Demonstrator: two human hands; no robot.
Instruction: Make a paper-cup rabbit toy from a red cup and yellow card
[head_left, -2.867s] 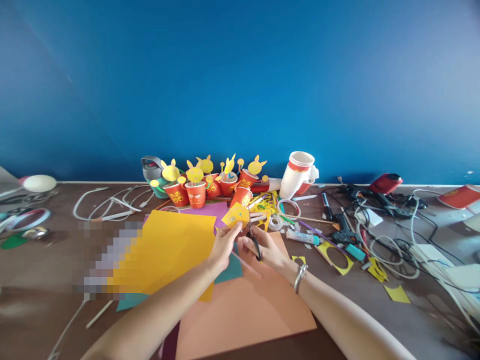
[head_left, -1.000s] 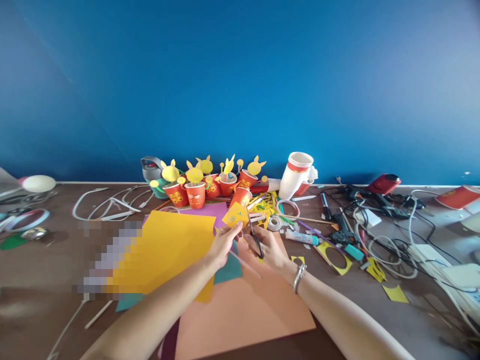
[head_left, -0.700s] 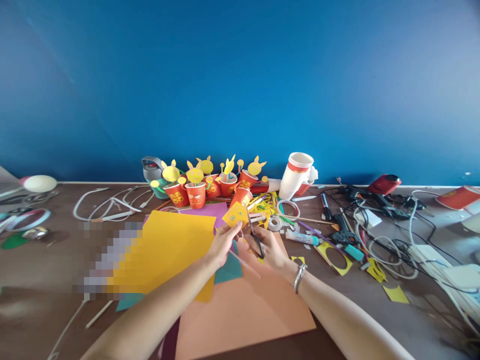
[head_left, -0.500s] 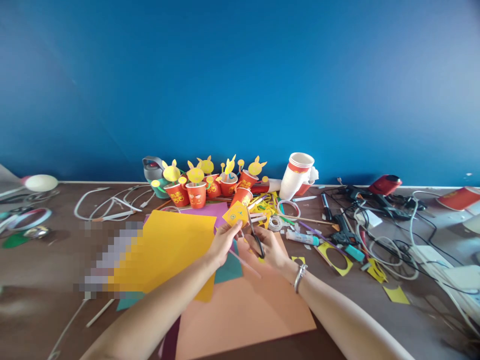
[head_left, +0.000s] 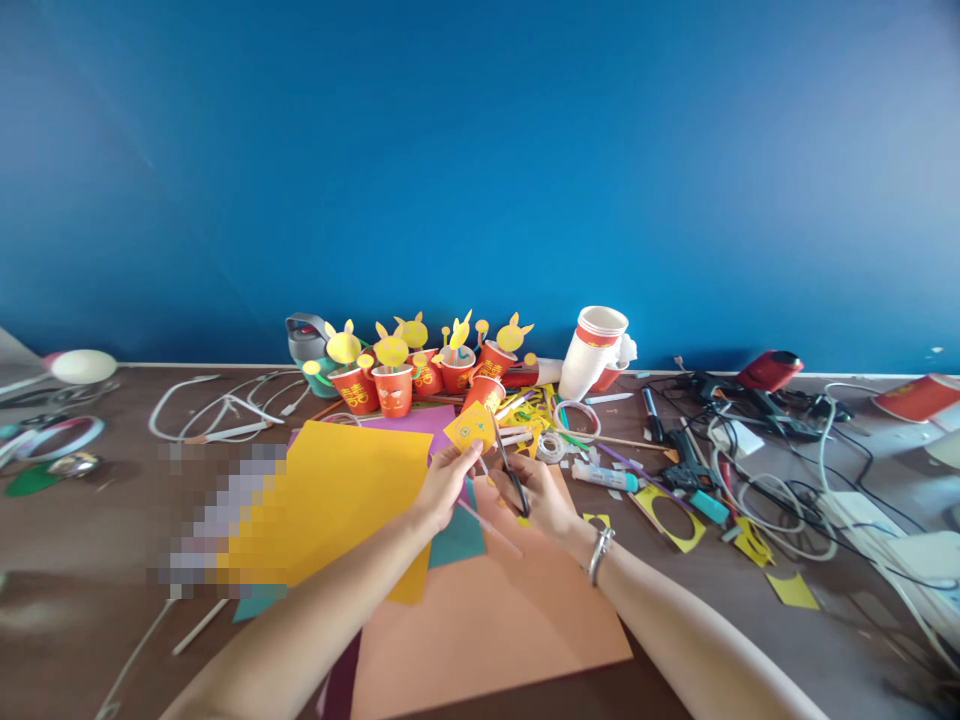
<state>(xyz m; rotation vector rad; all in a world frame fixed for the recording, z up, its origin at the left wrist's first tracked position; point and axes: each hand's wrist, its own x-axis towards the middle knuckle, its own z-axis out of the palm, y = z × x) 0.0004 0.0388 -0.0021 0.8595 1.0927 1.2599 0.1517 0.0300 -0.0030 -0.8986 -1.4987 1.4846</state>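
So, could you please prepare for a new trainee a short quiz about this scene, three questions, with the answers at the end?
1. Which grip holds the scissors: A) left, B) right, C) neither?
2. True or false: in the picture, the white cup stack stands to the left of the scissors.
3. Fill in: the left grip holds a small paper piece coloured ____.

Key:
1. B, the right grip.
2. False; the white cup stack stands to their right.
3. Yellow.
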